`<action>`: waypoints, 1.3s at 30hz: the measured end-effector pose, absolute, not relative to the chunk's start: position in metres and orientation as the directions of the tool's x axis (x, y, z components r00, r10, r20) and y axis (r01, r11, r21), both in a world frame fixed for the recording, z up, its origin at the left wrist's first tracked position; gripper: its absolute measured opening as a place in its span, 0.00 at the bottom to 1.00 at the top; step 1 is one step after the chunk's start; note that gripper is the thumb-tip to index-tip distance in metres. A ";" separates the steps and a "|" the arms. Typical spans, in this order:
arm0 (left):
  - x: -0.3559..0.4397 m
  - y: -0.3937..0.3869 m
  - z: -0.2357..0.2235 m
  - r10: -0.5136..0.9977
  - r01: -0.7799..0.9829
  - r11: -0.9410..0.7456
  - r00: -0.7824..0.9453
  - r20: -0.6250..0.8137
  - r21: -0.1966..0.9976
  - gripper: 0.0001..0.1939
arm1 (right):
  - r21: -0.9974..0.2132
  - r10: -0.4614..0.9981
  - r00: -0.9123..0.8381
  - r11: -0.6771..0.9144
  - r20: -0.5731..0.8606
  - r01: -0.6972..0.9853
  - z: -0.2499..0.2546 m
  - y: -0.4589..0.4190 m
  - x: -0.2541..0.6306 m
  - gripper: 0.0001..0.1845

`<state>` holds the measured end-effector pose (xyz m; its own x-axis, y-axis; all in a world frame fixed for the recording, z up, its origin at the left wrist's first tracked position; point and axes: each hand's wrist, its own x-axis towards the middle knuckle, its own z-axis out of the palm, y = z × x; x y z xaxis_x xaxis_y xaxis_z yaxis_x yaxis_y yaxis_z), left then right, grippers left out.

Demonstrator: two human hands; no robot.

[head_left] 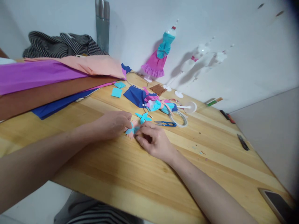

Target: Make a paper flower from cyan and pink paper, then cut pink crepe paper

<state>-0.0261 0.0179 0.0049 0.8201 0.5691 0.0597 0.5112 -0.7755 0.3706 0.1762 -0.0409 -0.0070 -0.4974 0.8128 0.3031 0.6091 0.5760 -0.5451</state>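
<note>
Between my two hands, low over the wooden table (pixel 149 174), is a small paper flower (pixel 132 130) with blue petals on top of peach ones. My left hand (pixel 116 123) is closed on its left side, fingertips pinched at the blue petals. From the right, my right hand (pixel 155 137) has thumb and fingers closed at the flower's other edge. A plain blue paper flower (pixel 144 118) lies just beyond my fingers. Blue-handled thread snips (pixel 169 124) rest to the right of it, beside a roll of clear tape (pixel 185 122).
Behind lie a mannequin dressed in paper (pixel 155 105), blue squares (pixel 116 92) and folded brown paper (pixel 158 89). A pink-skirted mannequin (pixel 157 63) and bare white ones (pixel 190 64) stand by the wall. Paper sheets (pixel 58 85) cover the left; a phone (pixel 277 203) lies at right.
</note>
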 end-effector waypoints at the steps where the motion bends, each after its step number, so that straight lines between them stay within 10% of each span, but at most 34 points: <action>1: -0.026 0.018 0.005 0.561 0.500 -0.781 0.825 0.067 0.375 0.14 | -0.567 0.822 -0.473 0.564 0.317 0.600 -0.006 -0.039 0.177 0.07; 39: -0.029 0.014 0.008 0.448 0.375 -0.821 0.890 0.079 0.430 0.18 | -0.454 0.867 -0.388 0.496 0.313 0.740 -0.009 -0.027 0.171 0.07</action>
<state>-0.0288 0.0137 0.0081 0.8904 0.4482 0.0794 0.3750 -0.8213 0.4298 0.1708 -0.0266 -0.0086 -0.3883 0.8666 0.3135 0.7403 0.4959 -0.4539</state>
